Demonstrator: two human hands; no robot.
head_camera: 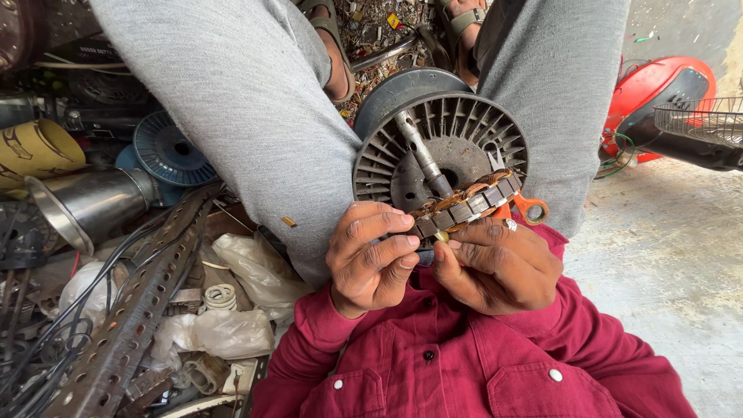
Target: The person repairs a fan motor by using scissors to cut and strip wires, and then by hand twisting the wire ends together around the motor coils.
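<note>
The person sits with knees up, in grey trousers and a dark red shirt. Both hands meet in front of the chest, between the legs.

The left hand (371, 259) curls its fingers shut around the near end of a motor winding ring (464, 205). The ring is a band of dark metal blocks with brown copper wire wound through it. The right hand (499, 263) holds the ring from below, with its thumb and fingers closed on the ring's lower edge. A ring shines on one finger of that hand.

An orange scissor handle (530, 207) pokes out just beside the right hand, touching the winding ring's far end.

Right behind the ring stands a grey round fan motor shell (457, 139) with many thin fins and a metal shaft (422, 151) sticking out of its middle.

To the left lie a long metal strip with holes (131, 317), a shiny metal funnel (85, 203), a blue plastic spool (170, 151), black wires and white plastic bags (224, 329). On the right, a red fan base (658, 89) sits on the concrete floor (673, 263).
</note>
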